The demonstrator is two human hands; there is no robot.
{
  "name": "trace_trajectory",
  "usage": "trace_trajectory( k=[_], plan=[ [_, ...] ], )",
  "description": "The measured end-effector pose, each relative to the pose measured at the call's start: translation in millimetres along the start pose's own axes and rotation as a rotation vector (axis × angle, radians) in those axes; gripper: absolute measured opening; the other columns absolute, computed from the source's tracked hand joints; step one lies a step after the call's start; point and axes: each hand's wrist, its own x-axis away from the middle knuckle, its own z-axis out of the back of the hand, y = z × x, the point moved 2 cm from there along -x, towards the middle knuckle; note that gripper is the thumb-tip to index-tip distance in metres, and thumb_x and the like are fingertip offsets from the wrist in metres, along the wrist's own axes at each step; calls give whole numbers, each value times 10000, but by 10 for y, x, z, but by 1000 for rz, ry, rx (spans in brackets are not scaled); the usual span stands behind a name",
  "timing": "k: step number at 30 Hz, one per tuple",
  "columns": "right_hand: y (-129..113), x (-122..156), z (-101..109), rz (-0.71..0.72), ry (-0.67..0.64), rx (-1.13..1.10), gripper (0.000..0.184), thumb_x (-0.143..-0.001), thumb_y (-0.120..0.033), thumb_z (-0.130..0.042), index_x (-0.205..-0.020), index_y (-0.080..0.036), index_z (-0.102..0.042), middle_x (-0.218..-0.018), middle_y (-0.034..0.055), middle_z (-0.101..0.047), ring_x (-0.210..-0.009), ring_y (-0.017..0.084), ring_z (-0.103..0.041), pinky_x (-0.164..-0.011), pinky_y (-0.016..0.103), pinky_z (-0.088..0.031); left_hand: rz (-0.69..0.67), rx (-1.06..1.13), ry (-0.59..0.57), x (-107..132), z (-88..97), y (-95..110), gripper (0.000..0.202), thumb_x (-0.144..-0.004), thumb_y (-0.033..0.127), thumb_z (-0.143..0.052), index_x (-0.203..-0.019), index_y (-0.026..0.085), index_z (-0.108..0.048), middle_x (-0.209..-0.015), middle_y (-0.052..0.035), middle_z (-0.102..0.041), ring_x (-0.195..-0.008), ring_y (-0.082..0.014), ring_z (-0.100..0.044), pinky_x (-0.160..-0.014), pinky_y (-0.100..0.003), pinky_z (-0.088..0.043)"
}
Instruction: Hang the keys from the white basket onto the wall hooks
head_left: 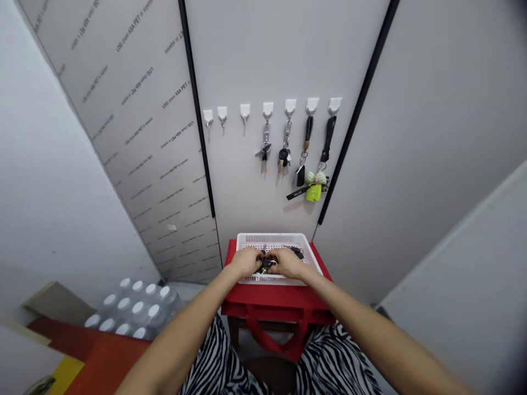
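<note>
Both of my hands reach into a white plastic basket (272, 238) that rests on a red bag. My left hand (247, 261) and my right hand (287, 262) meet over a bunch of keys (267, 264) with dark heads and a metal ring. The fingers of each hand are closed on this bunch. More dark keys (296, 251) lie in the basket at the right, beyond my right hand. My hands partly cover the basket's inside.
White hooks (268, 108) line the panel ahead; several carry key bunches (284, 156), one with a yellow-green fob (313, 192). The red bag (267, 296) has a hanging handle. Capped plastic bottles (135, 310) stand at lower left, beside an orange-red surface (99, 362).
</note>
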Motion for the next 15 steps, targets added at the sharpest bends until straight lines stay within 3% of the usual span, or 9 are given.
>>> trace_trajectory(
  k=[5, 10, 15],
  plan=[
    [130, -2, 1, -209, 35, -319, 146, -540, -143, -460, -633, -137, -572, -484, -18, -525, -432, 74, -423, -438, 180, -311, 25, 79, 62, 14, -26, -18, 249, -614, 225, -415, -827, 241, -543, -837, -21, -567, -785, -171, -492, -656, -248, -362],
    [133, -32, 101, -215, 99, -578, 94, -525, -152, -480, -588, -133, -546, -474, -40, -501, -440, 63, -408, -458, 179, -313, 38, 159, 125, 22, -20, -27, 278, -613, 215, -421, -869, 232, -526, -857, -25, -555, -790, -165, -487, -675, -250, -359],
    [17, -67, 199, -203, 128, -816, 106, -524, -179, -493, -609, -131, -536, -487, -48, -498, -461, 58, -419, -491, 182, -321, -86, 369, 218, -12, -43, 21, 355, -572, 213, -483, -926, 192, -494, -924, -26, -530, -842, -145, -457, -746, -235, -338]
  ],
)
